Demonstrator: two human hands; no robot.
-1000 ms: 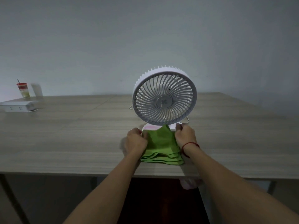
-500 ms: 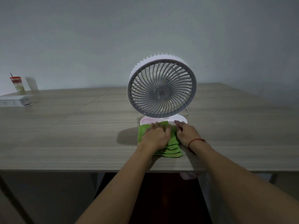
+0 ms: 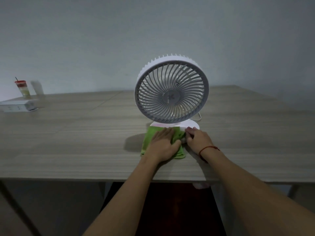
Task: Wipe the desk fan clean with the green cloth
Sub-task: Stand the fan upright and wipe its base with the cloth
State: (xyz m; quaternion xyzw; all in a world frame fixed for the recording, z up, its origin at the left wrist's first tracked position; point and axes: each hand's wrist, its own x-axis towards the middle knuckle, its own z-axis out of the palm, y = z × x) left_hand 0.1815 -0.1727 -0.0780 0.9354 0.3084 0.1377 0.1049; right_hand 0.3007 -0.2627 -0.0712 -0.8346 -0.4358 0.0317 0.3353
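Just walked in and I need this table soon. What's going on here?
A person is cleaning the desk fan with the green cloth. Their left hand lies flat on the cloth, pressing it onto the front of the fan's base. Their right hand rests at the base's edge beside the cloth; whether it grips anything is unclear. The fan stands upright on the table, its grille untouched.

White desk fan [image 3: 172, 92] stands upright on the wood counter [image 3: 76, 142], grille facing the camera. Folded green cloth [image 3: 146, 142] sits right against its round base [image 3: 189, 124], with the left hand [image 3: 163, 143] flat on top. Right hand [image 3: 198, 140] has its fingers [image 3: 190, 133] bent at the base rim. Cup [image 3: 23, 88] and white box [image 3: 17, 105] are way off left.
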